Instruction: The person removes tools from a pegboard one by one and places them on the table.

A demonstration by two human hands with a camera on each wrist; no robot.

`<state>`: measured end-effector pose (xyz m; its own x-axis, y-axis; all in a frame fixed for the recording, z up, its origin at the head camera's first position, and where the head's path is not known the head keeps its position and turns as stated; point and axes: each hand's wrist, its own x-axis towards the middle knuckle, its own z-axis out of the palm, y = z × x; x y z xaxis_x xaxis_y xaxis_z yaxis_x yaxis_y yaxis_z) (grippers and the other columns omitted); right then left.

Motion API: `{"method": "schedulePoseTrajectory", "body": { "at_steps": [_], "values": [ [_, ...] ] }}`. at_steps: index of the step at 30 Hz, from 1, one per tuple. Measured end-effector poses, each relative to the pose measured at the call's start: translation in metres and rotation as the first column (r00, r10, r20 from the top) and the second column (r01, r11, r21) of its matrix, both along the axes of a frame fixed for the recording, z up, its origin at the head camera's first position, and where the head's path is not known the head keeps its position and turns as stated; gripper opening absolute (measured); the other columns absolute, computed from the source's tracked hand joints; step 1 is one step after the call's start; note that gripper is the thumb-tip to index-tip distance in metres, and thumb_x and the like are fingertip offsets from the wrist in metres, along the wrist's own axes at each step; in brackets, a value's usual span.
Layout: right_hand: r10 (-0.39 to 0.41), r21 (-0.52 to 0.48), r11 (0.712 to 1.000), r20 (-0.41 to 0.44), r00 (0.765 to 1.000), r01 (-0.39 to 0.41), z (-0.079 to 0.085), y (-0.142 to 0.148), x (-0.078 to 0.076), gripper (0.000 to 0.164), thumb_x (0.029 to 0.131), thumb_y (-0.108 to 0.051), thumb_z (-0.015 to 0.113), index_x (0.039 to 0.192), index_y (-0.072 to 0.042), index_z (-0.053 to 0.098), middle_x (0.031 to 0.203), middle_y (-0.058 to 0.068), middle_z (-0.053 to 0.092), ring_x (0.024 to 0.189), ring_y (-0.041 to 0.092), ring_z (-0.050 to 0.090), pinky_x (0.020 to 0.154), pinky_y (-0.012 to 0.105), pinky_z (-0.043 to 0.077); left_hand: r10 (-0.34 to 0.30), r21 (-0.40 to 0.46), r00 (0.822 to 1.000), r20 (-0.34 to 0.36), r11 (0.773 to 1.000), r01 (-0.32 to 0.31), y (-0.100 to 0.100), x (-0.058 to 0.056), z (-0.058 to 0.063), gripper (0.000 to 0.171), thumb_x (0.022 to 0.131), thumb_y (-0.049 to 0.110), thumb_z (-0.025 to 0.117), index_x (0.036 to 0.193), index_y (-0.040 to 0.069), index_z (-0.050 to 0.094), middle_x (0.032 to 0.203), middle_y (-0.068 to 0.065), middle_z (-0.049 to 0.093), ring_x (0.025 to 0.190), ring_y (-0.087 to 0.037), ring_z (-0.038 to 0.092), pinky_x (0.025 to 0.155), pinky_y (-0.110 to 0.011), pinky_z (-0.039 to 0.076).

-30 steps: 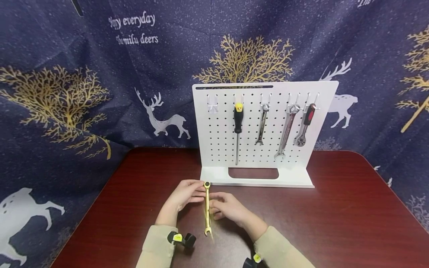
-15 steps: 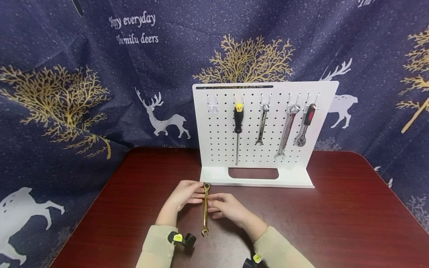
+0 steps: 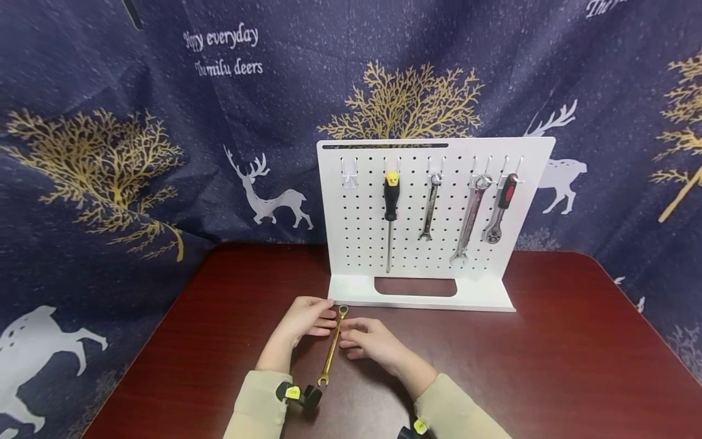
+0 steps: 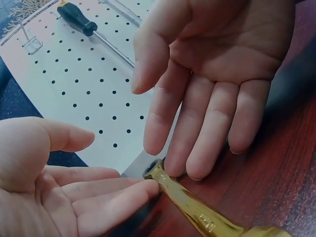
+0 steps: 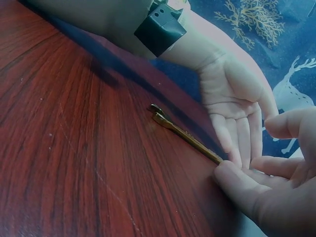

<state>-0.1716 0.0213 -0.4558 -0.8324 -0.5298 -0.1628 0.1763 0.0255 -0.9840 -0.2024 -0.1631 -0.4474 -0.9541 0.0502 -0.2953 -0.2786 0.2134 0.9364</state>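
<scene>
Flanking the gold wrench [image 3: 331, 350], left hand [image 3: 307, 317] and right hand [image 3: 374, 341] reach in from the bottom of the frame. Wrench sits just below centre in the head view, slanted, ring end up near the pegboard [image 3: 359, 256] base, forked end down by the left wrist's black camera [image 3: 311, 397]. Left fingers extended and relaxed, beside the ring end; right fingers loosely bent, slightly apart, by the upper shaft. No clear pinch; exact contact, can't tell.

Left wrist view adds both palms and the ring face, left hand at lower left, right hand at upper right; forked end cut off. Right wrist view gives that forked end against the dark red bench [image 3: 554, 347], while the ring end is hidden by fingers.

Only head view has the full board: clear hanger [image 3: 350, 180] at its upper left, then screwdriver [image 3: 392, 198], small wrench [image 3: 430, 210], large wrench [image 3: 470, 219], ratchet [image 3: 501, 207] at right. Blue deer-print cloth [image 3: 137, 79] fills the upper frame.
</scene>
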Motion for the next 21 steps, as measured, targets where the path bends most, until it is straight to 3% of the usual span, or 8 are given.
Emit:
{"method": "schedulePoseTrajectory", "body": {
  "at_steps": [9,21],
  "values": [
    [-0.002,-0.03,1.0,0.02,1.0,0.002,-0.0038,-0.0026,0.0044,0.053,0.089,-0.011,0.055,0.133,0.014,0.038,0.132,0.03,0.047,0.105,0.028,0.063,0.083,0.042,0.057,-0.009,-0.057,1.0,0.019,0.998,0.01,-0.0016,0.0049,-0.003,0.041,0.093,0.025,0.055,0.115,-0.009,0.058,0.091,-0.018,0.071,0.071,-0.022,0.071,0.057,-0.034,0.059],
    [0.02,-0.035,0.999,-0.008,1.0,-0.02,-0.0023,-0.0007,-0.0018,0.056,0.089,-0.012,0.057,0.135,0.012,0.036,0.14,0.03,0.041,0.107,0.028,0.06,0.083,0.042,0.057,0.009,-0.073,1.0,-0.015,0.997,-0.01,-0.0008,0.002,0.003,0.038,0.093,0.024,0.055,0.114,-0.007,0.06,0.092,-0.017,0.071,0.071,-0.022,0.07,0.057,-0.034,0.059]
  ]
}}
